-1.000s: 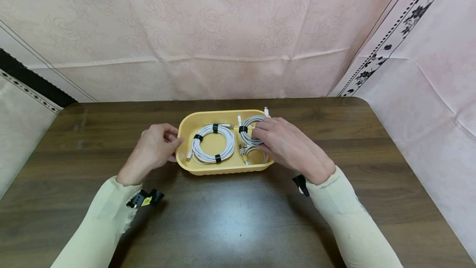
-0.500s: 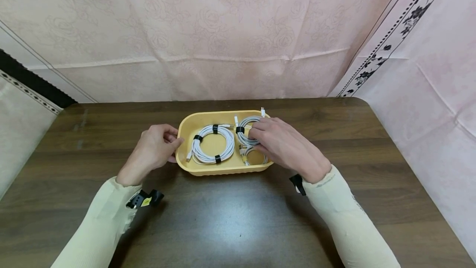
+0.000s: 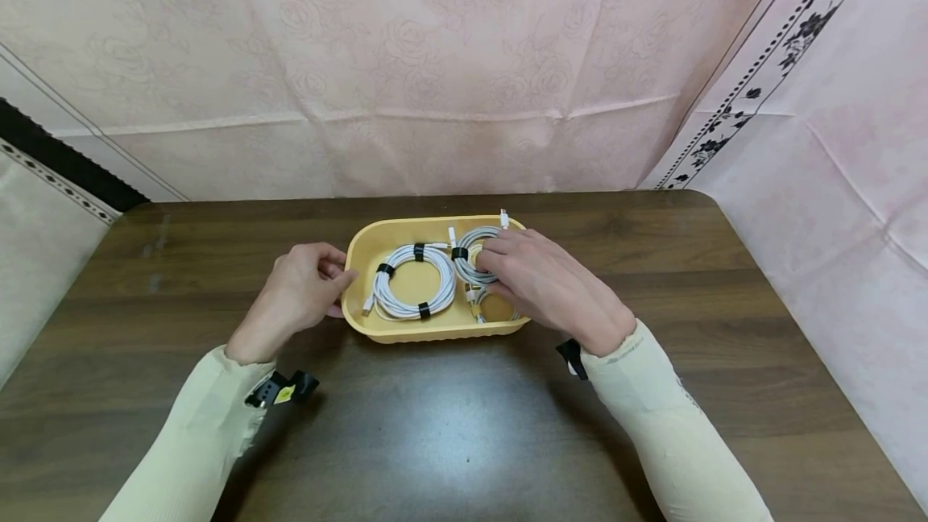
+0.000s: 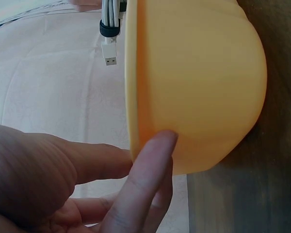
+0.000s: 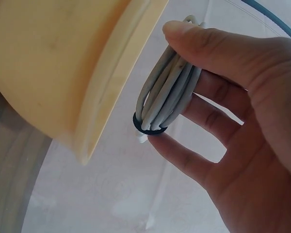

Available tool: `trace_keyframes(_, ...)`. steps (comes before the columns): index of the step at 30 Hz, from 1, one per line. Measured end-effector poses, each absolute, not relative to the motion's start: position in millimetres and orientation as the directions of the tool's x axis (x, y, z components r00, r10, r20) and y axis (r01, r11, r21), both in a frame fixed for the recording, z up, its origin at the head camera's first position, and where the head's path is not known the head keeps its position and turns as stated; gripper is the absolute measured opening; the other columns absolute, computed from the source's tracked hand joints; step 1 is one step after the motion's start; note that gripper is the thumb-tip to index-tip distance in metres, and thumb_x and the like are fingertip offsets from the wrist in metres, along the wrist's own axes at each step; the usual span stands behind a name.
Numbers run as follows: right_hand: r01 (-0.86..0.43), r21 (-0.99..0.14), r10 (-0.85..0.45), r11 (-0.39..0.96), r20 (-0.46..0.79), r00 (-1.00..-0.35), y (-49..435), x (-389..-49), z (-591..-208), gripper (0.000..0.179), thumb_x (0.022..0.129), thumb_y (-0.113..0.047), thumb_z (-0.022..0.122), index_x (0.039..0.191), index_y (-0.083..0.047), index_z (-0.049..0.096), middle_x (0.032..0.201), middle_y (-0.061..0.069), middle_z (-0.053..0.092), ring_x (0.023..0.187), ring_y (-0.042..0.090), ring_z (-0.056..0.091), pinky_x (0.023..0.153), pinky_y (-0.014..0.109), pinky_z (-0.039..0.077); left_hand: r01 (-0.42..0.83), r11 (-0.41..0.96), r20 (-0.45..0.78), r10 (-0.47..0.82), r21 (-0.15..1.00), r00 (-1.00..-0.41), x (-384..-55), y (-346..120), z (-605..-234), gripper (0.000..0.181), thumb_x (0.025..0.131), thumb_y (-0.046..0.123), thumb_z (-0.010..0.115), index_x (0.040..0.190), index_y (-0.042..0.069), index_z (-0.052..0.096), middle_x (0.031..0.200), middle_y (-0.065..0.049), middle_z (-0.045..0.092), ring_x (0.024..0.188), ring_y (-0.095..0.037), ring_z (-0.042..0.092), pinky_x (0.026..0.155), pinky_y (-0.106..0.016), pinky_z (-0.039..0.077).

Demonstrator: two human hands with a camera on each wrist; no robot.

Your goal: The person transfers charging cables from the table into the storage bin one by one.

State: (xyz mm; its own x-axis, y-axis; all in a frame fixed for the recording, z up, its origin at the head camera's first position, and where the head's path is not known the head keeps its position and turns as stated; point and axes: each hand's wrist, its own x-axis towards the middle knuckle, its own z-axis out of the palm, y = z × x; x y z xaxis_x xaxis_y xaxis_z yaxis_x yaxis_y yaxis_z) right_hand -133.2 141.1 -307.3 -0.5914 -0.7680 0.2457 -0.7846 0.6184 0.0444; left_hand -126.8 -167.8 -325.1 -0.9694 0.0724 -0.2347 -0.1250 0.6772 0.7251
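A yellow tray point(image 3: 435, 332) stands on the table. My left hand point(image 3: 300, 288) pinches its left end between thumb and fingers; the left wrist view shows fingertips against the outer wall point(image 4: 199, 82). In my right hand point(image 3: 547, 284) is a coiled grey cable point(image 5: 169, 92) with a black tie, pinched above the tray's right half. A larger white coiled cable point(image 3: 448, 276) with several black ties lies in the left half. Partly covered by my right hand, a smaller coiled cable point(image 3: 477, 308) with a yellow tie lies in the front right part.
The brown wooden table point(image 3: 406, 441) extends around the tray. Behind it hangs a pale floral cloth point(image 3: 406, 87), with another patterned cloth point(image 3: 841, 151) on the right. Black straps point(image 3: 286, 389) sit on both wrists.
My right hand has shifted slightly left with the grey cable coil, closer to the white coil. The left hand and the tray have stayed in place.
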Motion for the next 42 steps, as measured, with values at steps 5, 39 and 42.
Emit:
trace_keyframes(5,-0.792,0.05,-0.775,0.608,0.255,-0.578,139.7,-134.2,-308.3,0.019,0.085,-0.009,0.082,0.09,-0.014,0.064,0.086,-0.004,0.059,0.087,0.016,0.057,0.086,0.036,0.052,-0.12,0.674,-0.229,0.075,0.728,-0.97,-126.5,-167.5,-325.2,0.032,0.105,0.015,0.056,0.128,-0.007,0.057,0.109,-0.023,0.065,0.074,-0.017,0.071,0.07,-0.037,0.067)
trace_keyframes(39,-0.795,0.04,-0.78,0.605,0.229,-0.582,125.9,-136.6,-306.8,0.017,0.086,-0.008,0.08,0.093,-0.014,0.065,0.084,-0.004,0.057,0.084,0.014,0.052,0.092,0.035,0.052,-0.123,0.68,-0.232,0.07,0.723,-0.97,-126.2,-167.9,-325.4,0.032,0.104,0.014,0.056,0.128,-0.006,0.057,0.107,-0.021,0.065,0.074,-0.017,0.071,0.07,-0.037,0.067)
trace_keyframes(42,-0.794,0.041,-0.781,0.606,0.221,-0.585,124.7,-137.0,-306.9,0.017,0.086,-0.007,0.079,0.092,-0.014,0.065,0.085,-0.005,0.056,0.085,0.014,0.053,0.092,0.035,0.052,-0.127,0.685,-0.235,0.066,0.718,-0.97,-126.1,-167.7,-325.1,0.032,0.104,0.014,0.056,0.129,-0.006,0.057,0.106,-0.021,0.064,0.074,-0.018,0.07,0.07,-0.037,0.067)
